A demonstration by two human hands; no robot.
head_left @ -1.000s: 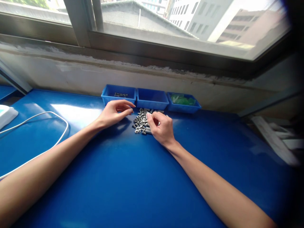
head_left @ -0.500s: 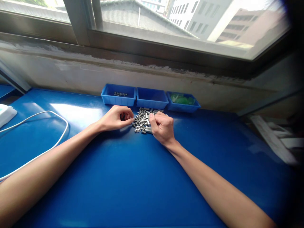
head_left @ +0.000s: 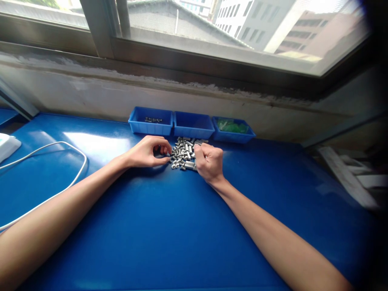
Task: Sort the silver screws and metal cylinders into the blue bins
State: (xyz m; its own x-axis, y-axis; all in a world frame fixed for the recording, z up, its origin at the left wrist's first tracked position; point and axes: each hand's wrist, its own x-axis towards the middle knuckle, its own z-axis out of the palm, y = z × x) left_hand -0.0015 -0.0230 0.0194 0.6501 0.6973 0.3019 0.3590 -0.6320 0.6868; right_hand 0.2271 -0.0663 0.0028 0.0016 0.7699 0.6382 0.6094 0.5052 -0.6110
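Note:
A heap of small metal bolts and hex standoffs (head_left: 184, 150) lies on the blue table between my hands. At its left edge, my left hand (head_left: 150, 151) rests with curved fingers, the thumb and fingertips slightly apart beside the nearest bolts. My right hand (head_left: 210, 161) is closed at the heap's right side, thumb pressed against the curled fingers. Whatever it may hold is hidden inside the fist. Behind the heap stands a row of blue bins: the left bin (head_left: 151, 128) has some bolts in it, the middle bin (head_left: 194, 132) shows a bare floor, and the right bin (head_left: 235, 138) contains green pieces.
A white cable (head_left: 75, 149) loops over the table (head_left: 169, 226) on the left, near a white device (head_left: 9, 145) at the edge. Beyond the bins rise a wall (head_left: 106, 91) and a window frame (head_left: 182, 60). Pale boards (head_left: 345, 178) lie at the far right.
My left thumb and fingertips have parted a little at the heap's edge. My right fist has shifted slightly right, uncovering more of the metal pieces.

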